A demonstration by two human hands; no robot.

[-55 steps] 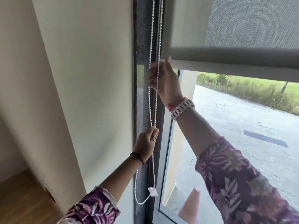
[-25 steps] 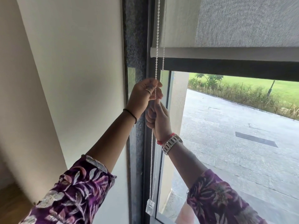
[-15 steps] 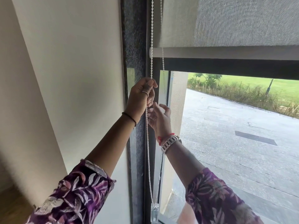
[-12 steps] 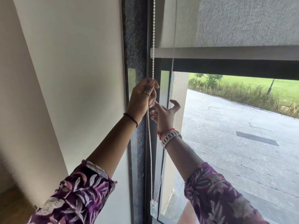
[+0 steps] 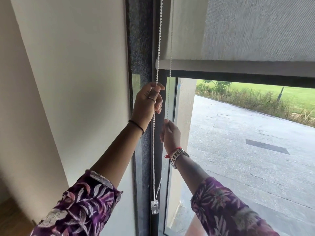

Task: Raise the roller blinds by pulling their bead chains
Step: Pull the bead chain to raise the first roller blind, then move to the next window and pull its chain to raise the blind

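Note:
A grey roller blind (image 5: 255, 31) covers the top of the window, its bottom bar (image 5: 230, 66) level near the upper frame. A white bead chain (image 5: 159, 40) hangs in a loop at the blind's left edge, ending in a clear plastic weight (image 5: 154, 207). My left hand (image 5: 148, 104) is raised and shut on the near strand of the chain. My right hand (image 5: 170, 135) sits lower and to the right, its fingers closed around the far strand (image 5: 169, 92).
A cream wall (image 5: 76, 74) stands to the left, with a dark speckled stone strip (image 5: 139, 40) and the dark window frame (image 5: 255, 80) beside the chain. Through the glass (image 5: 247, 150) lie paving and grass. Wooden floor (image 5: 10, 217) shows at the lower left.
My right hand, which had opened off the chain, has closed on the far strand lower down. My left hand has kept its grip on the near strand. The blind's bar stays about level.

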